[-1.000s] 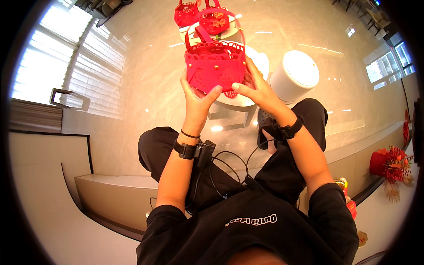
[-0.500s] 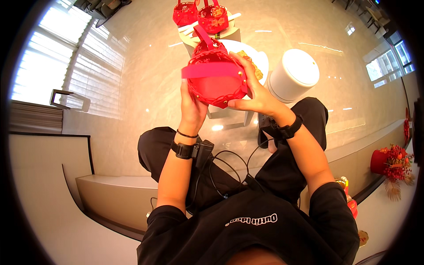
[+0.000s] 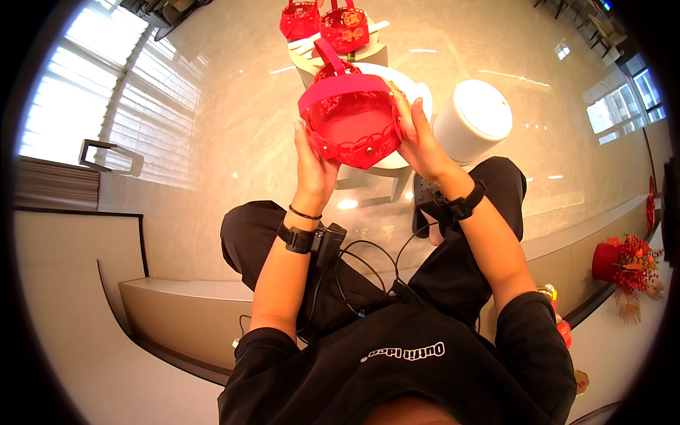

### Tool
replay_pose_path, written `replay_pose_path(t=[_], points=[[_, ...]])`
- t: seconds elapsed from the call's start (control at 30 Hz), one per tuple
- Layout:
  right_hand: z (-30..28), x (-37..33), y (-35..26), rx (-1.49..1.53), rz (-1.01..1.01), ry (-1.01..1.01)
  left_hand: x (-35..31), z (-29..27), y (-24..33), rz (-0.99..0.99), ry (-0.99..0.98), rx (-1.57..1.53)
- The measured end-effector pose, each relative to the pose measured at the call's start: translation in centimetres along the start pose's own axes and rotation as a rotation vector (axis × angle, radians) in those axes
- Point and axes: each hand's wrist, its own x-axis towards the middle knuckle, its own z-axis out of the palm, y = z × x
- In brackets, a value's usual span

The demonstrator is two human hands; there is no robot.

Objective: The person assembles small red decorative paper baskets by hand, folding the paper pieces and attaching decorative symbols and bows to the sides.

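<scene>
Between my two hands is a red basket [image 3: 354, 127] with lacy cut-out sides, small gold studs and a broad band handle arching over its top. My left hand [image 3: 314, 166] is closed against its left side, the fingertips hidden behind the wall. On the opposite side my right hand [image 3: 419, 138] grips the wall, thumb raised along it. I look down into the basket and see its plain red bottom. Just beyond it, another red handle [image 3: 329, 54] rises from a basket mostly covered by the one I hold.
Two more red baskets [image 3: 344, 30] stand on a small pale table [image 3: 377, 54] at the back. A round white table [image 3: 423, 92] is partly hidden behind my right hand. Right of it stands a white cylindrical bin [image 3: 473, 120]. A red pot of decorative flowers [image 3: 607, 262] sits far right.
The held basket has tilted, its handle rising away from me so more of the inside shows. My right hand has shifted its grip, with the thumb now up along the side.
</scene>
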Motion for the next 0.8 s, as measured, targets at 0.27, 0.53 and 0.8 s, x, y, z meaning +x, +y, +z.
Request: replay_pose_path(t=[0.27,0.53,0.8], points=[[-0.1,0.4,0.4,0.06,0.024,0.062,0.0,0.5,0.4,-0.104,-0.025,0.048],[-0.7,0.5,0.7,0.047,0.105,0.12,0.0,0.7,0.3,-0.137,-0.034,0.088],[-1.0,0.9,0.1,0.28,0.144,0.25,-0.1,0.8,0.0,0.119,-0.131,0.337]])
